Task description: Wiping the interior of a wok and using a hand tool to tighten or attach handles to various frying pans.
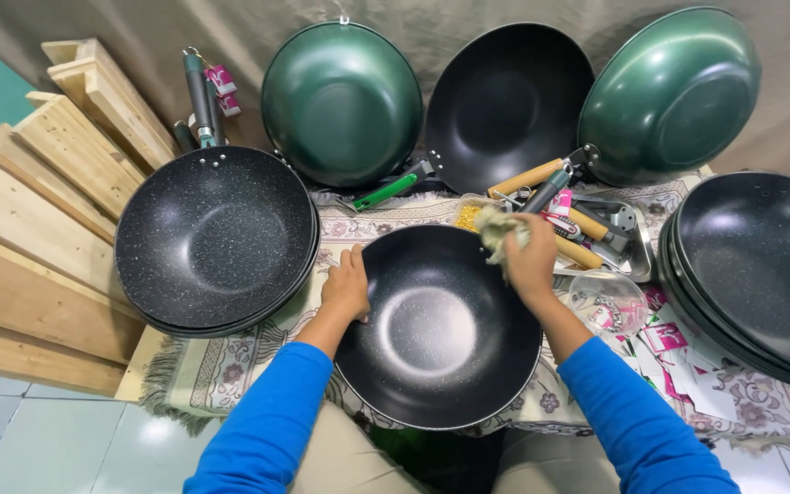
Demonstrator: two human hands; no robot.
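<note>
A black speckled wok (436,334) rests tilted on my lap, its inside facing up. My left hand (346,285) grips its left rim. At the wok's upper right rim, my right hand (530,258) is closed on a crumpled pale cloth (501,232). Both of my arms are in blue sleeves.
A stack of black speckled woks (215,240) leans at left, another stack (761,274) at right. Two green woks (342,101) (671,91) and a black one (507,102) stand against the back curtain. A metal tray (628,240) holds wooden handles; wooden planks (38,210) lie far left.
</note>
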